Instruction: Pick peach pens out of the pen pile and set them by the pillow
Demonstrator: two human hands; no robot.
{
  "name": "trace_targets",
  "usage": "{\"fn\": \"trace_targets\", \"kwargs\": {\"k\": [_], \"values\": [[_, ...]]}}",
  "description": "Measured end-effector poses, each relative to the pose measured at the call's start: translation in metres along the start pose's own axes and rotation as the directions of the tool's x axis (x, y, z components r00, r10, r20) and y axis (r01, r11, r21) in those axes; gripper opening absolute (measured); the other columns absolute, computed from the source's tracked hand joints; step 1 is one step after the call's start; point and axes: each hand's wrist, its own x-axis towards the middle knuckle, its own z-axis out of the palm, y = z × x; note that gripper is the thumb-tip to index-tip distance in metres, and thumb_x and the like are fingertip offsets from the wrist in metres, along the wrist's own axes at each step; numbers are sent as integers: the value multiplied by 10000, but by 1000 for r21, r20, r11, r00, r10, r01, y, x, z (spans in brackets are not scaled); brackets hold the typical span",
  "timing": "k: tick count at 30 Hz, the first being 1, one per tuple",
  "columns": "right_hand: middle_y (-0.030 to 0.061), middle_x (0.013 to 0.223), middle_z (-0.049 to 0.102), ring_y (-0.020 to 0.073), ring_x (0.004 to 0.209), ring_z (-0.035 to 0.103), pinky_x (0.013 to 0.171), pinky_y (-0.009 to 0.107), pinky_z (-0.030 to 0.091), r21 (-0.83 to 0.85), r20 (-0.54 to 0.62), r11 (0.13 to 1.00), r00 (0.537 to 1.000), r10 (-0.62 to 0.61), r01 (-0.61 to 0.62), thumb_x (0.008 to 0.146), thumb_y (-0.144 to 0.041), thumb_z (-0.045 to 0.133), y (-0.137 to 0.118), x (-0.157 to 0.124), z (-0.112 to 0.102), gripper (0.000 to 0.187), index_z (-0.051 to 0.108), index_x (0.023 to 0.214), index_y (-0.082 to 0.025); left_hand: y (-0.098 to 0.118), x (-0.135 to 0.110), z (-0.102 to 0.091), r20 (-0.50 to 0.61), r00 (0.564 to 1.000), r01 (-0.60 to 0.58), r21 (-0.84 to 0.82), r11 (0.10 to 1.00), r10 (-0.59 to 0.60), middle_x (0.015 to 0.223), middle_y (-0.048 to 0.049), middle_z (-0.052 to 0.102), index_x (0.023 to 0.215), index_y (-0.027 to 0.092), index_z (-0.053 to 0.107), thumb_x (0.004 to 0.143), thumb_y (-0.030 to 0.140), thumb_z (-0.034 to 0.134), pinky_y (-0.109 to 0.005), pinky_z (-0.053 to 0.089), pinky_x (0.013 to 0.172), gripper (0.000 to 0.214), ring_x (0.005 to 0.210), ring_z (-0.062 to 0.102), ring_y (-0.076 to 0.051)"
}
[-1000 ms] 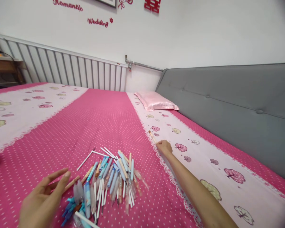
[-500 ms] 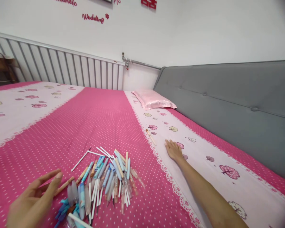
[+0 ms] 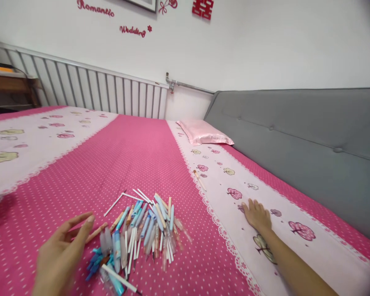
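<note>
My left hand hovers at the left side of a loose heap of pens, its thumb and fingers loosely curved and apart, with nothing visible in them. Just beyond its fingertips lies an orange-brown pen piece. The heap mixes blue pen caps, thin white refills and clear pen barrels. Some small blue pieces lie at its near left. Off to the right, my right hand rests palm down on the pale strip of the bedspread, fingers spread and empty. A single pen with a brown end lies ahead of it.
A pink dotted bedspread covers the bed. At the back lies a pink satin pillow against the grey padded headboard. Beyond the bed stand a white radiator and a pipe. A wooden table stands far left.
My right hand has moved right and closer to me across the pale strip. My left hand keeps its place beside the heap. The view has shifted slightly left and up.
</note>
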Motion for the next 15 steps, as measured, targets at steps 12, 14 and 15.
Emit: {"fn": "trace_targets", "kwargs": {"k": [12,14,15], "values": [[204,1446,270,384,1306,253,1006,560,242,231,-134,972,991,-16,47,788,-628,251,-61,-77,-43,817,264,1387,-73,12,-10,-24,156,984,-137,355,925,86,850,-119,664,1106,123,569,697,560,491,-323,487,620,603,766,640,-257],[181,1424,331,331,1302,303,1032,491,264,287,-93,917,961,-261,277,779,-599,329,-100,-96,-62,785,285,1383,-99,12,-13,-34,214,975,-179,590,788,61,949,-159,663,1132,120,564,738,562,435,-362,472,690,606,862,631,-296],[172,1439,309,320,1310,298,1040,466,269,340,-35,866,925,-379,367,775,-600,354,-120,-107,-70,799,267,1394,-102,13,-14,-38,228,973,-171,677,716,16,970,-175,661,1128,120,567,750,581,406,-384,462,704,617,887,625,-320]]}}
